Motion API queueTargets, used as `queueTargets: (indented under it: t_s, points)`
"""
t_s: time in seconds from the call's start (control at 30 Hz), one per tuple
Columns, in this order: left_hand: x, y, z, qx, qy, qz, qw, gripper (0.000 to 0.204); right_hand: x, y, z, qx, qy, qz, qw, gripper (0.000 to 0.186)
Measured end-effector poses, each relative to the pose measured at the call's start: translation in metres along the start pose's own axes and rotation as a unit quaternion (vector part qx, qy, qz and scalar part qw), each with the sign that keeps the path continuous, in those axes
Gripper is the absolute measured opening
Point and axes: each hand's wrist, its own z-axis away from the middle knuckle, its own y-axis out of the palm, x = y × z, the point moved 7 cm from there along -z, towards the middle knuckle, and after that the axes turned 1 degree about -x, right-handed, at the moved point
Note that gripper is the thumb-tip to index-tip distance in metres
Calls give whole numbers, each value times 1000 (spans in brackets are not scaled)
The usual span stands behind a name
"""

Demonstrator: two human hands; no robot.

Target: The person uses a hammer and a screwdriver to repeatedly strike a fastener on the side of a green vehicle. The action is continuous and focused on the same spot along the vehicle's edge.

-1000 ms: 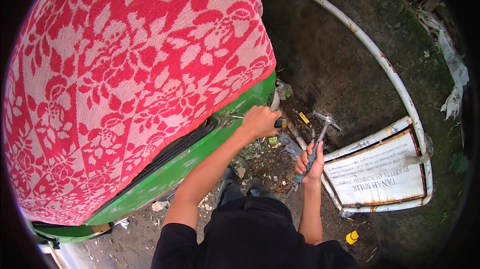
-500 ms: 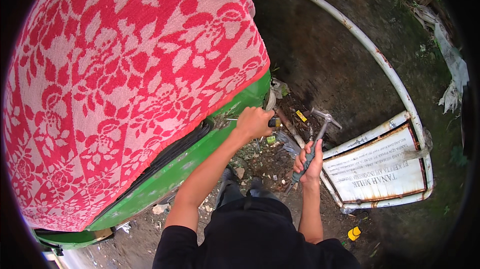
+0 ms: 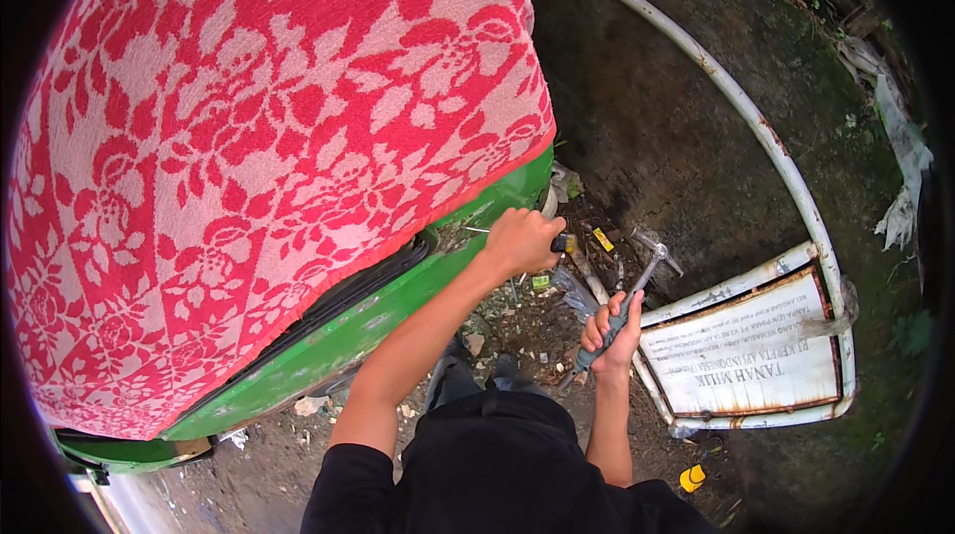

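My left hand [image 3: 524, 240] is closed round a screwdriver with a black and yellow handle [image 3: 564, 243]. Its thin metal shaft points left, to a scraped, dull patch on the green body panel [image 3: 403, 287] of a vehicle; the exact contact at the tip is too small to make out. Lower and to the right, my right hand [image 3: 614, 333] grips a hammer [image 3: 649, 270] by its grey-green handle. The hammer's metal head is tilted up and away from me, apart from the screwdriver. A red and pink floral cloth [image 3: 279, 156] covers the vehicle above the panel.
A white, rusty metal frame [image 3: 741, 106] curves along the right, with a rust-edged sign board [image 3: 746, 340] at its near end. Litter, sticks and a small yellow object [image 3: 603, 239] lie on the dirt by my feet. Another yellow piece [image 3: 692, 478] lies nearer right.
The whole view has shifted slightly. My left hand keeps the screwdriver at the panel, and the hammer in my right hand sits a little lower in the picture.
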Motion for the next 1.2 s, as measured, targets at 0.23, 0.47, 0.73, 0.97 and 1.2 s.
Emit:
queueTargets:
  t_s: [0.23,0.47,0.73,0.97,1.2]
  points:
    - [-1,-1,1,37,14,6,999,30,-1,0,2,16,23,10,1000,49]
    - [-1,-3,-2,39,4,13,999,27,0,-9,6,-7,-21,-1,1000,49]
    - [-3,-2,-1,75,3,-8,997,23,21,-4,-7,-8,-30,75,997,48]
    - [-3,3,-5,73,-1,-6,997,24,-28,-3,5,59,68,111,990,48]
    - [0,0,-4,78,-23,-14,997,23,32,-14,0,-46,-84,26,995,49]
